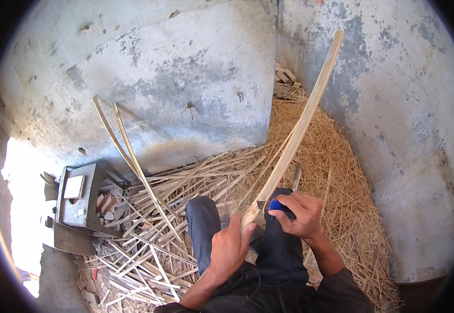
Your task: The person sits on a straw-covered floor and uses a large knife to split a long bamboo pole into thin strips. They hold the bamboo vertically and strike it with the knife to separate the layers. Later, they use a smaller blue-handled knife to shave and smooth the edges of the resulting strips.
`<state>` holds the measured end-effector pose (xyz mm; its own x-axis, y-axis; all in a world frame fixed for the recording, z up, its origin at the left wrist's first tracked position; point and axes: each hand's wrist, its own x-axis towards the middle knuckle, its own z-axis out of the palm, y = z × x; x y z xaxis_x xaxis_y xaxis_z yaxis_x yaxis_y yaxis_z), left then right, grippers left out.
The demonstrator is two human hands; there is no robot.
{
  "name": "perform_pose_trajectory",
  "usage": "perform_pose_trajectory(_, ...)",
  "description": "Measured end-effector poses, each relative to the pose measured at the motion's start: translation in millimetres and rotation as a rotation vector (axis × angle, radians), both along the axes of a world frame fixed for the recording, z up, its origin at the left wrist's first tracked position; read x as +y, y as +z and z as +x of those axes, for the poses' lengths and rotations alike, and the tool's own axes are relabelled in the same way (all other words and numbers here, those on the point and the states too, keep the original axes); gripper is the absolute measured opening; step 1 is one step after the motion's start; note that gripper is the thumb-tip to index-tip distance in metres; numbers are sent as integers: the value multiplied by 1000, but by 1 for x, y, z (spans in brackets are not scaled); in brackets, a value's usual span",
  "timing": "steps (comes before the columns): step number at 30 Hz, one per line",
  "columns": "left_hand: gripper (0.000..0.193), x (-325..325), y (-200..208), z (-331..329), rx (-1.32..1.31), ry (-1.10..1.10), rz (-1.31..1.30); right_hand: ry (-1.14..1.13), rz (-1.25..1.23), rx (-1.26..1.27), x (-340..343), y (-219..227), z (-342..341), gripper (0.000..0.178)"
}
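A long, flat, pale wooden strip (299,130), possibly split bamboo, slants up and away from my lap toward the far right corner. Its near end lies in my left hand (229,245), with the fingers wrapped round it. My right hand (301,213) grips a blue-handled knife (275,205). The short dark blade points left and meets the strip's edge just above my left hand; how deep it bites cannot be made out. Beneath both hands are my knees in dark trousers (201,224).
Loose wooden strips (154,255) cover the floor on the left. Straw-like shavings (342,208) pile up on the right. Two bent strips (128,146) lean on the peeling wall (206,78). A grey box-like stand (83,198) stands beside the bright opening at left.
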<state>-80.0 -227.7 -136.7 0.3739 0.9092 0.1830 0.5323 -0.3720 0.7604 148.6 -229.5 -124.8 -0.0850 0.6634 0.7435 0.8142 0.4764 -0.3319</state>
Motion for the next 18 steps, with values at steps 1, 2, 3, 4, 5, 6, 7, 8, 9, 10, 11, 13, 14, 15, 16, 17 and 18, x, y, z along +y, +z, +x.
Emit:
perform_pose_trajectory(1,37,1,0,-1,9,1,-1,-6,7,28,1,-2,0,29)
perform_pose_trajectory(2,36,1,-1,-1,19,2,-1,-12,13,56,3,-6,1,29)
perform_pose_trajectory(3,35,1,-2,-3,25,1,-4,-18,20,83,5,-9,2,29)
perform_pose_trajectory(4,35,-1,-5,-5,32,0,-7,-37,12,103,7,-9,5,30)
perform_pose_trajectory(5,34,-3,-7,-7,38,0,-9,-57,4,123,10,-8,9,30)
perform_pose_trajectory(6,34,-5,-10,-9,42,1,-15,-75,-4,142,13,-7,13,31)
perform_pose_trajectory(7,33,-6,-13,-11,45,0,-19,-78,1,152,16,-8,18,33)
perform_pose_trajectory(8,33,-8,-15,-14,49,-1,-24,-106,-5,186,21,-8,25,34)
perform_pose_trajectory(9,33,-11,-17,-19,74,-3,-52,-133,-11,220,28,-8,33,35)
perform_pose_trajectory(10,33,-14,-19,-23,94,-8,-84,-164,-20,248,34,-8,44,37)
perform_pose_trajectory(11,33,-18,-22,-27,118,-14,-112,-182,33,249,43,-15,55,43)
perform_pose_trajectory(13,33,-27,-31,-34,141,-20,-136,-256,-30,234,57,-14,83,46)
perform_pose_trajectory(14,33,-31,-34,-38,154,-21,-146,-290,-60,229,62,-13,96,47)
perform_pose_trajectory(15,33,-34,-38,-41,166,-26,-170,-330,-80,222,68,-10,107,49)
perform_pose_trajectory(16,33,-37,-40,-44,181,-29,-194,-368,-102,217,75,-9,116,50)
perform_pose_trajectory(17,33,-41,-42,-48,193,-33,-223,-406,-128,209,80,-7,125,51)
perform_pose_trajectory(18,33,-45,-43,-51,183,-32,-230,-424,-127,223,88,-7,135,51)
